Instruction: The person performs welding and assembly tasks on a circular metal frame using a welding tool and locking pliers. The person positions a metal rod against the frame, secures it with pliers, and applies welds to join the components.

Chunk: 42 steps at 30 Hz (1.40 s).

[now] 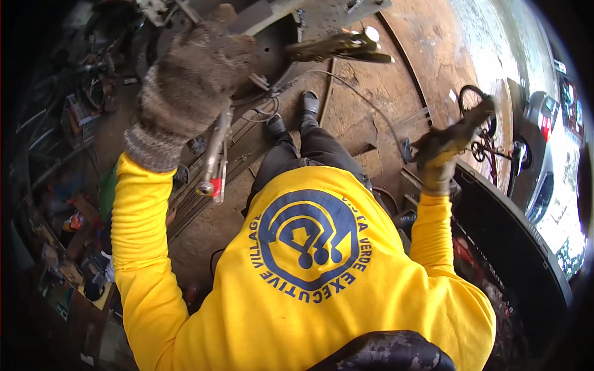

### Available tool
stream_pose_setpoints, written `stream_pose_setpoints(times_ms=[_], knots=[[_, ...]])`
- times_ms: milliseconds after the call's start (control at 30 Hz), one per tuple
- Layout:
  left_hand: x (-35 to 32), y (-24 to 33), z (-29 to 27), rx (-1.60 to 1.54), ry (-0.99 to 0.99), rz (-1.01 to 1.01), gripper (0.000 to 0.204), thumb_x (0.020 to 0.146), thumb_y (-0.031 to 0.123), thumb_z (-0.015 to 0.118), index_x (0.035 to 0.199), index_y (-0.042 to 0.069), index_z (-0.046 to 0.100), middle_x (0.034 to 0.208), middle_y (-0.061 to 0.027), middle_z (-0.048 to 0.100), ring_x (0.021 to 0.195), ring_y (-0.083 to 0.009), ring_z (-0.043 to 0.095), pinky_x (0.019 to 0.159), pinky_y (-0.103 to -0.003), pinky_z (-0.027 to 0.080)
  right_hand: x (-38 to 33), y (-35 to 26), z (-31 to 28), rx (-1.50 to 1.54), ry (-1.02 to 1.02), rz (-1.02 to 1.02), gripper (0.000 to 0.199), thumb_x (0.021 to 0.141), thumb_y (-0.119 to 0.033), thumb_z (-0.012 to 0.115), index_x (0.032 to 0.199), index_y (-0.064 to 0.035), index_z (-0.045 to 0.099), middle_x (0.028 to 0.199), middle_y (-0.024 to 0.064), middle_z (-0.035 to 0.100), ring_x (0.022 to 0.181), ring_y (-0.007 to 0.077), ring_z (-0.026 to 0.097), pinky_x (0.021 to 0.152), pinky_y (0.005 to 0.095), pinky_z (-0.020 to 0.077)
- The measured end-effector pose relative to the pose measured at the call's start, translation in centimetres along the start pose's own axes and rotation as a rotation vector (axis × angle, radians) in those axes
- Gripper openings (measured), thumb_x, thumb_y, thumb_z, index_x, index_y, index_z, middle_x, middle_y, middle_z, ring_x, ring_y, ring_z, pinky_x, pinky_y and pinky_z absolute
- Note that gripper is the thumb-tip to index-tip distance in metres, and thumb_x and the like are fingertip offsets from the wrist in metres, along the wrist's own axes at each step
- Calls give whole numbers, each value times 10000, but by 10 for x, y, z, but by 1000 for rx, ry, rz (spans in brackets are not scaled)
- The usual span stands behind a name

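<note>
1 fuzzy knit-gloved left hand (192,83), grip unclear, near slender metal tool (214,156), right hand (450,140) spread

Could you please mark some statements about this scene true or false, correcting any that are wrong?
1. The left hand wears a knitted glove. True.
2. The person's top is green. False: the sweatshirt is yellow with a dark blue emblem.
3. A metal tool with a red part shows just below the left hand. True.
4. The right hand is touching the left one. False: they are well apart.
5. A bicycle is on the right side of the picture. True.
</note>
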State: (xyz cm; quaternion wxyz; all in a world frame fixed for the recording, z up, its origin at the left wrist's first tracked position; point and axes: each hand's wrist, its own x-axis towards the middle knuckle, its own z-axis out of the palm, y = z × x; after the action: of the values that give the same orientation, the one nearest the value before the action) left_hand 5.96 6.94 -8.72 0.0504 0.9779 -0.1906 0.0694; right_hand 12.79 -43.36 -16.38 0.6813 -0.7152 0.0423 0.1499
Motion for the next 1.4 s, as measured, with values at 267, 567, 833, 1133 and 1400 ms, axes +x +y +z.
stream_pose_setpoints(times_ms=[267, 567, 833, 1133, 1400], knots=[[9, -6, -5, 17, -9, 120, 401, 798, 23, 667, 1175, 151, 721, 1318, -27, 674, 1426, -292, 476, 1130, -422, 455, -53, 7, 63, 19, -251, 289, 427, 861, -193, 817, 1197, 9, 649, 868, -16, 663, 728, 72, 604, 679, 242, 510], [5, -11, -5, 105, -85, 156, 406, 854, 70, 666, 1246, 175, 687, 1360, -2, 648, 1374, -285, 518, 1133, -439, 441, -44, 27, 96, -106, -447, 313, 710, 835, -245, 851, 1398, 38, 525, 838, -14, 627, 677, 73, 571, 598, 233, 457], [16, 7, -24, -255, -38, -147, 115, 881, 131, 722, 984, 112, 770, 1077, -74, 740, 1116, -280, 682, 1085, -429, 493, -33, 29, 119, -240, -488, 252, 532, 934, -287, 774, 1339, -24, 551, 823, 27, 647, 668, 111, 606, 604, 261, 504], [18, -11, 10, -232, 254, 150, 228, 910, 76, 662, 1126, 47, 728, 1033, -79, 754, 1008, -240, 714, 1004, -389, 559, -29, 32, 129, -252, -467, 274, 526, 918, -278, 796, 1320, -33, 561, 875, 18, 657, 711, 102, 617, 642, 263, 520], [19, 10, -8, -359, 152, -149, 127, 861, 36, 652, 883, 65, 773, 995, -87, 757, 978, -271, 726, 1115, -446, 479, -24, 27, 136, -411, -458, 91, 578, 883, -358, 791, 1280, 25, 616, 1077, 192, 736, 974, 245, 709, 887, 363, 536]])
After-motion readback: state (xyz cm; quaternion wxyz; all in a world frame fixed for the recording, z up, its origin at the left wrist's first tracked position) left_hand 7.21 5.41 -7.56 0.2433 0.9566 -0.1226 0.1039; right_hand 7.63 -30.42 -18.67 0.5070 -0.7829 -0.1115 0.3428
